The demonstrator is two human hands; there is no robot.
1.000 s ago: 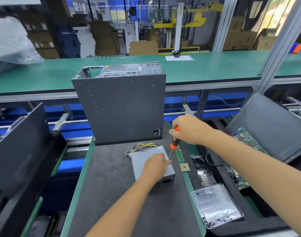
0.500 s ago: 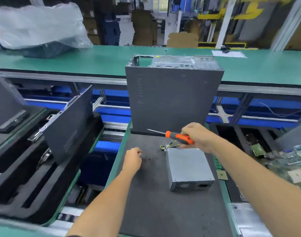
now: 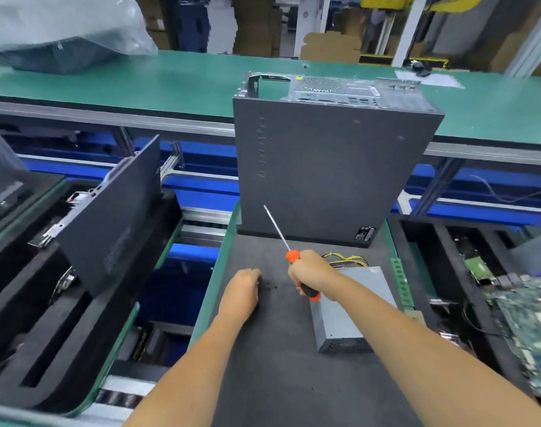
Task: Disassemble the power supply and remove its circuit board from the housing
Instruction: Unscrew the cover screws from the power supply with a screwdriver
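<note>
The grey power supply [image 3: 352, 312] lies flat on the dark work mat [image 3: 281, 380], its vented end toward me and its yellow and black wires [image 3: 346, 260] at the far end. My right hand [image 3: 312, 272] is closed around an orange and black screwdriver [image 3: 294, 257], held above the mat left of the supply with the shaft pointing up and away. My left hand [image 3: 243, 291] rests on the mat with its fingers curled down beside several small loose screws [image 3: 270, 285]; whether it holds anything is hidden.
A dark computer case [image 3: 330, 167] stands upright at the mat's far edge. A leaning side panel [image 3: 109, 220] and black foam trays fill the left. Circuit boards [image 3: 531, 315] lie in a tray on the right. A green conveyor [image 3: 170, 84] runs behind.
My left hand left the top of the power supply and moved left onto the mat by the screws. My right hand lifted the screwdriver off the supply, its shaft swinging upward.
</note>
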